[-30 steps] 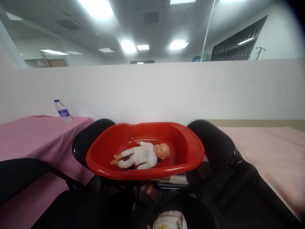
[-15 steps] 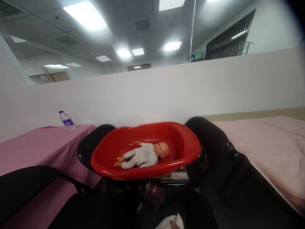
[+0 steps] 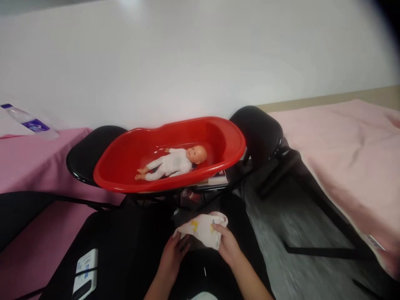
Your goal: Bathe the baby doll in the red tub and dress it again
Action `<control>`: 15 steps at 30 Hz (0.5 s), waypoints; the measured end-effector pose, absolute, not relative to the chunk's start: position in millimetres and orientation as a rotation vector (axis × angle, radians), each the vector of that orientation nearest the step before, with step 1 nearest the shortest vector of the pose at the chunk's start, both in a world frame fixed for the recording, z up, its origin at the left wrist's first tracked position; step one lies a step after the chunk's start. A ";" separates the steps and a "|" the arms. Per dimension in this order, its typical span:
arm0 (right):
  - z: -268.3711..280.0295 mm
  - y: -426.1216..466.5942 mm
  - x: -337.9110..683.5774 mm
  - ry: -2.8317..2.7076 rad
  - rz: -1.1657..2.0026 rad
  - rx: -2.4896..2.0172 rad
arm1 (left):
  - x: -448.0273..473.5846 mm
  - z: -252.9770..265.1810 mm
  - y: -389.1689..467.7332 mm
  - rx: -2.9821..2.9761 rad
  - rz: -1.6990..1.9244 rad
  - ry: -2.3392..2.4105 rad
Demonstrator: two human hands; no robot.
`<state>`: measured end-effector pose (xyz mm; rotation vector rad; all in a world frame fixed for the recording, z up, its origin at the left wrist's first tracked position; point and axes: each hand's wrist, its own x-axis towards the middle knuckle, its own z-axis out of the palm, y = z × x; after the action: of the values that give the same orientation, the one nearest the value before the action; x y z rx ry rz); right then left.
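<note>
Between my hands, above my lap, is a small white cloth [image 3: 202,228] with a yellow print. My left hand [image 3: 173,253] pinches its left corner, while my right hand [image 3: 227,241] grips the right side with the thumb on top. Beyond them stands a red baby bathtub [image 3: 125,177]. A baby doll [image 3: 175,162] in a white suit lies on its back inside the tub, its head to the right and its bare feet to the left. Neither hand touches the doll or the tub.
Black chairs [image 3: 256,129] support the tub on both sides. A water bottle [image 3: 36,124] stands on a pink-covered table [image 3: 18,158] at left. A white device [image 3: 85,271] lies lower left. Books [image 3: 218,179] sit under the tub. A pink-sheeted bed [image 3: 340,150] is at right.
The view has tilted down, so the tub appears higher. Both hands are now in sight with the cloth stretched between them; before, only part of one hand and the cloth showed.
</note>
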<state>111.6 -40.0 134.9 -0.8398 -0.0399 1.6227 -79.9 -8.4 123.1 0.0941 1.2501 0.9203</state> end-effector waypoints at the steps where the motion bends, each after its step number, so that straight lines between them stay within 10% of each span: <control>1: 135.6 -41.4 114.5 -0.046 1.620 -0.831 | -80.4 124.8 -5.9 0.057 0.917 1.191; 15: 139.2 -32.9 123.7 -0.117 1.609 -0.880 | -97.9 153.8 6.2 0.288 0.845 1.183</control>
<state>123.7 -32.9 139.2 -0.8799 -0.1174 1.6094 -97.9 6.2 153.8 0.2881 1.1831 0.8455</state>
